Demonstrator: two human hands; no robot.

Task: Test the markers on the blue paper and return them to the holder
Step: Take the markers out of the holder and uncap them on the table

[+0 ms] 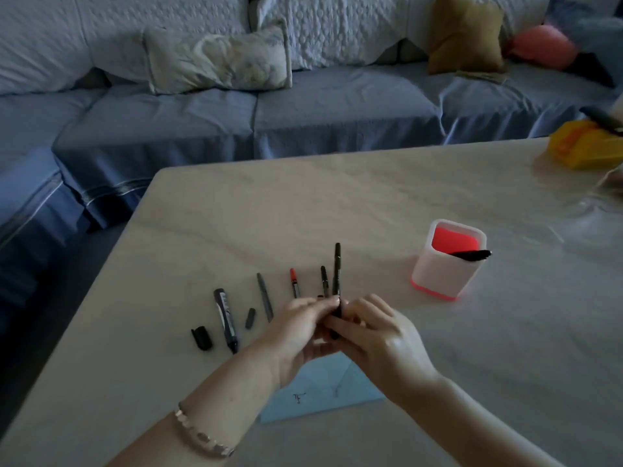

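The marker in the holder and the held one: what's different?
The holder marker leans on the rim of the holder, untouched; the held marker is pinched between left hand and right hand. The holder marker points rightward; the held marker points away. Both are slim and black.

Black marker held above blue paper, four markers in a row, white holder at right.

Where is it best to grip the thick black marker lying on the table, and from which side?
Pinch the thick black marker across its labelled mid-barrel, coming from above. It lies flat on the table, and its uncapped tip points toward the person, so stay off that near end.
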